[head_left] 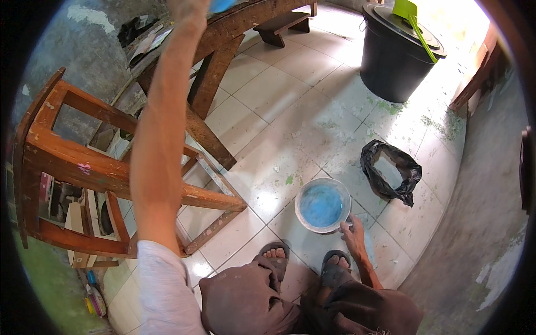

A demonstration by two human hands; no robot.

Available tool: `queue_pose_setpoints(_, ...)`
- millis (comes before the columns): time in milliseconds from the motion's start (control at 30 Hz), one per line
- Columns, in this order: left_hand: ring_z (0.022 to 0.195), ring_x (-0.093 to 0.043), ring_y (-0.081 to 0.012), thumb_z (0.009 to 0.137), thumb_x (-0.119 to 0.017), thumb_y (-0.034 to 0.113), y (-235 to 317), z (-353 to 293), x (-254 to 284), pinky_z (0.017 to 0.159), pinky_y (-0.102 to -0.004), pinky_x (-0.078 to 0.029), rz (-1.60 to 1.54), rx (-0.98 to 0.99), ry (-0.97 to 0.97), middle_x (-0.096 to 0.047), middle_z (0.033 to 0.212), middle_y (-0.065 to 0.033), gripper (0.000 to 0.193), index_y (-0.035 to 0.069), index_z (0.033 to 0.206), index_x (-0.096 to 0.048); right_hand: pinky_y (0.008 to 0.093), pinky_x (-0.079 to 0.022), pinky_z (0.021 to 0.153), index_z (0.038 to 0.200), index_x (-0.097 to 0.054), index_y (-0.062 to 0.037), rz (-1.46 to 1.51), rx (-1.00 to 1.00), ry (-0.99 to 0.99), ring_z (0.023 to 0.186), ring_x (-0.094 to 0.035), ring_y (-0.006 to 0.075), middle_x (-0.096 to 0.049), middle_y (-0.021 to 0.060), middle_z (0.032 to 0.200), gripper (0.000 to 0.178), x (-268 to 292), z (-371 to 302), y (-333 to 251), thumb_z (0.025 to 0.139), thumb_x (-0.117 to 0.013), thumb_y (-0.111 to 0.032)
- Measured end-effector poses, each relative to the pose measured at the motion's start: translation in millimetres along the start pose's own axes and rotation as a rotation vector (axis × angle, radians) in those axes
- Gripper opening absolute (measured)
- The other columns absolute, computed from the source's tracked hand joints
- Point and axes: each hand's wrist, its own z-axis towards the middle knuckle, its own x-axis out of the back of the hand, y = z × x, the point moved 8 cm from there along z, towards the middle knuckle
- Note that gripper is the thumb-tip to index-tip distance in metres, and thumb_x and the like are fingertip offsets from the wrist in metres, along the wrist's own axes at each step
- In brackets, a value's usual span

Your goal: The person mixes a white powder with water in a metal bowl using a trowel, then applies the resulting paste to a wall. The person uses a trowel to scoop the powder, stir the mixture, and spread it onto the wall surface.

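Note:
My right hand [353,234] reaches down beside my knee, its fingers closed at the lower right edge of a round, pale-rimmed pan [300,219]. A bright blue substance [322,205] covers the inside of the pan, which rests on the tiles in front of my sandalled feet. My left arm stretches far forward over a wooden chair. At the top edge, my left hand [188,6] is partly cut off and its fingers are out of sight. Right next to it shows a piece of a blue thing [221,5], too cropped to name; whether I hold it is unclear.
An orange-brown wooden chair [95,162] stands at the left, against a rough wooden table [245,21]. A crumpled black plastic bag [410,167] lies right of the pan. Farther off are a lidded black bucket [391,67] with a green dipper [413,17] and a low stool [282,23].

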Motion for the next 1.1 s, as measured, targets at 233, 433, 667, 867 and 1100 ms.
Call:
queue_pose_setpoints(233, 0.084, -0.069, -0.0200, 0.076, -0.082, 0.004, -70, 49, 27, 0.073, -0.0350, -0.056, 0.239, 0.184, -0.184, -0.073, 0.099, -0.0095, 0.035, 0.000, 0.108, -0.069, 0.0327, -0.057, 0.069, 0.138, -0.053, -0.0003, 0.015, -0.030, -0.036, 0.097, -0.064, 0.0232, -0.051, 0.0166, 0.127, 0.050, -5, 7, 7, 0.095, -0.062, -0.023)
queue_pose_setpoints(433, 0.084, -0.069, -0.0215, 0.071, -0.085, 0.004, -78, 30, 26, 0.075, -0.0365, -0.055, 0.322, 0.162, -0.326, -0.074, 0.095, -0.0103, 0.036, -0.001, 0.104, -0.071, 0.0325, -0.057, 0.070, 0.138, -0.053, -0.0007, 0.028, -0.029, -0.052, 0.098, -0.066, 0.0234, -0.054, 0.0159, 0.125, 0.049, -8, 0, 0, 0.096, -0.061, -0.024)
queue_pose_setpoints(667, 0.080, -0.068, -0.0222, 0.067, -0.088, 0.005, -90, 23, 17, 0.071, -0.0379, -0.054, 0.350, 0.236, -0.391, -0.073, 0.092, -0.0104, 0.036, -0.003, 0.098, -0.072, 0.0325, -0.056, 0.071, 0.141, -0.052, -0.0013, 0.018, -0.037, -0.034, 0.100, -0.065, 0.0229, -0.055, 0.0163, 0.129, 0.054, 5, 3, 4, 0.096, -0.061, -0.029)
queue_pose_setpoints(867, 0.126, -0.051, -0.0333, 0.082, -0.078, 0.040, -32, -15, 53, 0.104, -0.0467, -0.043, 0.966, -0.027, -0.112, -0.052, 0.134, -0.0256, 0.075, -0.006, 0.131, -0.045, 0.0323, -0.055, 0.070, 0.140, -0.053, 0.0000, 0.077, -0.011, -0.020, 0.097, -0.064, 0.0217, -0.055, 0.0167, 0.128, 0.053, -3, -3, -11, 0.097, -0.062, -0.030)
queue_pose_setpoints(1100, 0.130, -0.054, -0.0331, 0.093, -0.071, 0.026, -19, -323, 24, 0.115, -0.0408, -0.036, 0.464, 0.164, -0.750, -0.059, 0.135, -0.0226, 0.062, -0.002, 0.144, -0.048, 0.0264, -0.044, 0.055, 0.101, -0.069, 0.0000, -0.025, 0.034, 0.123, 0.060, -0.051, 0.0086, -0.056, 0.0007, 0.071, 0.028, 32, -6, -3, 0.100, -0.062, -0.027)
